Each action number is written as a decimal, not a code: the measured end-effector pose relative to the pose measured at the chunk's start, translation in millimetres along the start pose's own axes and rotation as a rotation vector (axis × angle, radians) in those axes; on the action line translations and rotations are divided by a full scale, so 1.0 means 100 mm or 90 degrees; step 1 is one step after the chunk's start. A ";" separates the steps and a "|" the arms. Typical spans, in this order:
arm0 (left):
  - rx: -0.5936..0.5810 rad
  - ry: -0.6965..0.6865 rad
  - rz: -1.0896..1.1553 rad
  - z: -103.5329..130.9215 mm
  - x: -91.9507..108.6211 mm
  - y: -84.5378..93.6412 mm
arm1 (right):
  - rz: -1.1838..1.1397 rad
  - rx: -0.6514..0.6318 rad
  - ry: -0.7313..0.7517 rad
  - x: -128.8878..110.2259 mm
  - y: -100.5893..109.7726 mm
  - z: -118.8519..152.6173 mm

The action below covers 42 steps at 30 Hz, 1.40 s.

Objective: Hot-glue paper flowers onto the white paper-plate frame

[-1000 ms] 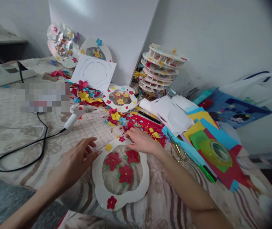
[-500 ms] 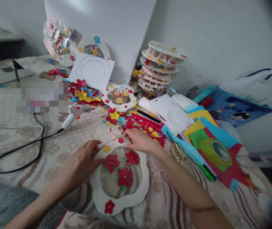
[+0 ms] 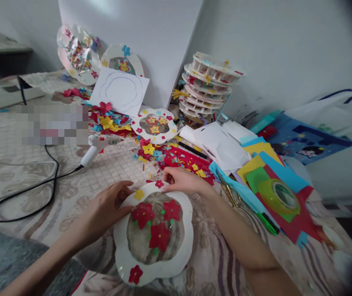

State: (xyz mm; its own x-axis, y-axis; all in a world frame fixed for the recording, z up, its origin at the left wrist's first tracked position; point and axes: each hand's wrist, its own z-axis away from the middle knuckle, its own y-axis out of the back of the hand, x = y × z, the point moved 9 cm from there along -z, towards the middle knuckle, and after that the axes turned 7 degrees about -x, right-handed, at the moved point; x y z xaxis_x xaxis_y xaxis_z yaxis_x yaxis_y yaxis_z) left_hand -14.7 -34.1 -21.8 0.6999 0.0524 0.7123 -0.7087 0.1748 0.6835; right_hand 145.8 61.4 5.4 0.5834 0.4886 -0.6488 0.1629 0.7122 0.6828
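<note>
Landmark: I take the white flower-shaped frame [image 3: 156,263] as reference; it lies flat on the patterned cloth [image 3: 24,181], nearest me.
Left hand [image 3: 106,209]: fingers pinching the frame's upper-left rim.
Right hand [image 3: 182,183]: fingertips pinching the frame's top rim, beside a small red flower [image 3: 158,184].
Behind frame: glue gun [image 3: 97,148].
Right of frame: scissors [image 3: 230,193], tape roll [image 3: 279,197].

A home craft corner: a patterned cloth [image 3: 24,172], coloured paper [image 3: 265,164], scissors [image 3: 230,193], a glue gun [image 3: 97,148] and stacked paper frames [image 3: 207,88].
</note>
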 end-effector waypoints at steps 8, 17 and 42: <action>-0.093 -0.007 0.193 -0.10 0.11 -0.10 | -0.101 -0.006 0.054 -0.13 0.07 0.03; -0.086 0.022 0.175 -0.28 0.14 0.03 | -0.096 -0.011 0.067 -0.21 0.13 0.09; -0.215 0.027 0.342 -0.22 0.07 -0.19 | -0.207 0.043 0.131 -0.17 0.07 -0.10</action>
State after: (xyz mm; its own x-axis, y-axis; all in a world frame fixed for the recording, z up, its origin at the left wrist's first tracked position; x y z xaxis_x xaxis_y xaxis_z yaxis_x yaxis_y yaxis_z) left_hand 5.7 -15.7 -33.2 0.2626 0.2566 0.9302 -0.8997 0.4134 0.1399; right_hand 129.1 63.2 18.0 0.3213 0.3385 -0.8844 0.3693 0.8152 0.4462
